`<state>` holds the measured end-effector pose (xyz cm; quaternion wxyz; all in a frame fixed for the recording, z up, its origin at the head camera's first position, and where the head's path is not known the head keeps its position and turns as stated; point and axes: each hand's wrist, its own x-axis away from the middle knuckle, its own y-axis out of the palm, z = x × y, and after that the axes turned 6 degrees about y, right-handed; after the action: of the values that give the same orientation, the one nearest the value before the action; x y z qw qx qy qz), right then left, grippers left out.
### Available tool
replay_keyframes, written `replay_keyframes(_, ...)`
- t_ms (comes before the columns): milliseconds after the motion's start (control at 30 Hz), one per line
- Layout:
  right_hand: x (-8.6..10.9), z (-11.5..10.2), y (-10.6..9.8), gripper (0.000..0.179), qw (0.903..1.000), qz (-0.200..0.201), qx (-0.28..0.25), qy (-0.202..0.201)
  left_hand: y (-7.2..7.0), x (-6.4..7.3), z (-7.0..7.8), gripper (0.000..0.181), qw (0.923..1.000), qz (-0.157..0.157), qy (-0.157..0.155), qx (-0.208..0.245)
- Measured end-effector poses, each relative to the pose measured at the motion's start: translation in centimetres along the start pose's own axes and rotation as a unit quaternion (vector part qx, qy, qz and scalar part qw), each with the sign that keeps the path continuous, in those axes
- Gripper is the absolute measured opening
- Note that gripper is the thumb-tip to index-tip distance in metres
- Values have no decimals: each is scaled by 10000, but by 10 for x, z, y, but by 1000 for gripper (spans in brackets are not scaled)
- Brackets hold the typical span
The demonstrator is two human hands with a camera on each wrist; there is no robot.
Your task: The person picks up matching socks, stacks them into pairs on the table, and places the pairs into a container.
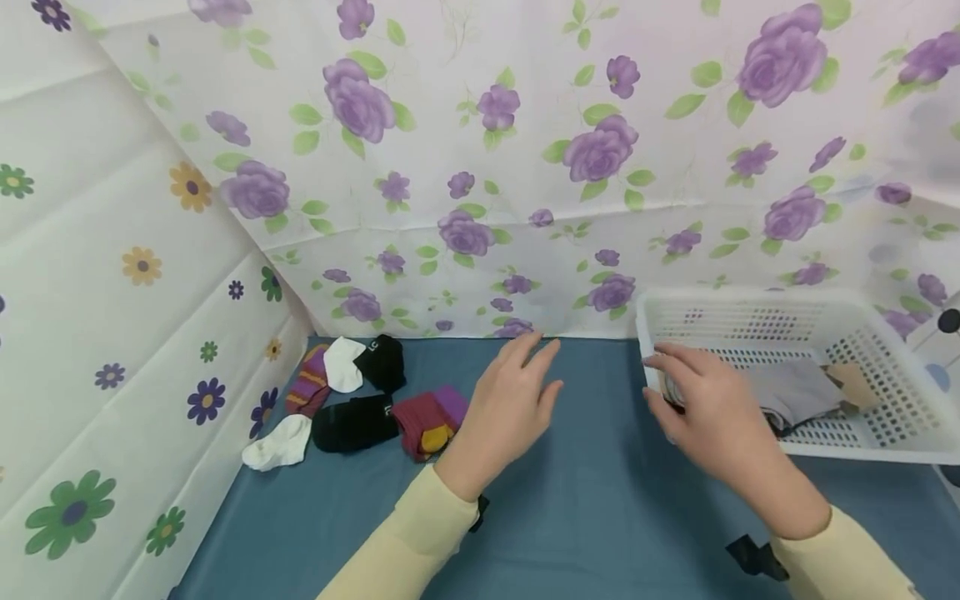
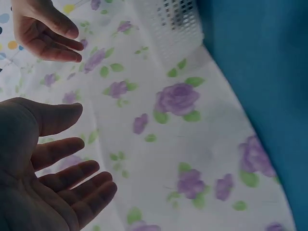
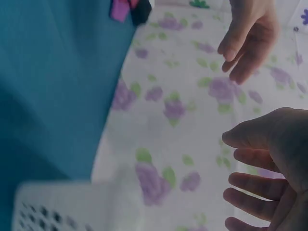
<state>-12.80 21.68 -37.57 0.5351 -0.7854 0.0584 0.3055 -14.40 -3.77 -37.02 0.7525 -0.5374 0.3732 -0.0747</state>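
Observation:
My left hand (image 1: 502, 408) hovers over the blue tabletop, fingers extended and holding nothing. Just left of it in the head view lies a folded maroon sock bundle (image 1: 412, 421) with purple and yellow parts. My right hand (image 1: 708, 412) is raised at the near left side of a white perforated basket (image 1: 900, 417), overlapping it in the head view. Its fingers are loosely spread, with nothing between them. Inside the basket are a grey folded cloth (image 1: 795, 390) and a brown piece (image 1: 855, 387). Both wrist views show the palms (image 2: 53, 163) facing each other, apart.
Further left lie more folded socks: a black one (image 1: 355, 423), another black one (image 1: 382, 362), two white ones (image 1: 277, 444) and a purple-and-orange striped one (image 1: 306, 385). Flower-printed sheets (image 1: 465, 275) rise behind and left of the blue surface (image 1: 585, 517).

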Motion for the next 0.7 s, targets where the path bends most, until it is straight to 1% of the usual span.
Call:
replay_keyframes(133,11,-13,18,50,9996,-151,-216,40,9,22,-6,48,9986,-393,-341,-7)
replay_keyframes(200,17,-19,27,57,9992,-252,-275,111,15,34,-9,47,9975,-539,-453,11)
replay_keyframes(300,28,-26,40,64,9987,-389,-275,197,28,51,-12,47,9964,-666,-524,57)
replay_keyframes(400,38,-31,53,65,9978,-530,-324,224,41,69,-16,46,9954,-751,-592,40)
replay_keyframes(467,45,-33,62,64,9964,-716,-375,245,50,81,-18,46,9939,-873,-678,4)
replay_keyframes(567,57,-34,75,62,9920,-1153,-383,336,61,95,-20,45,9900,-1163,-794,-31)
replay_keyframes(633,64,-35,82,61,9880,-1452,-319,414,64,102,-22,44,9871,-1342,-876,6)
replay_keyframes(700,68,-35,87,60,9850,-1645,-257,462,65,107,-28,42,9856,-1393,-958,-14)
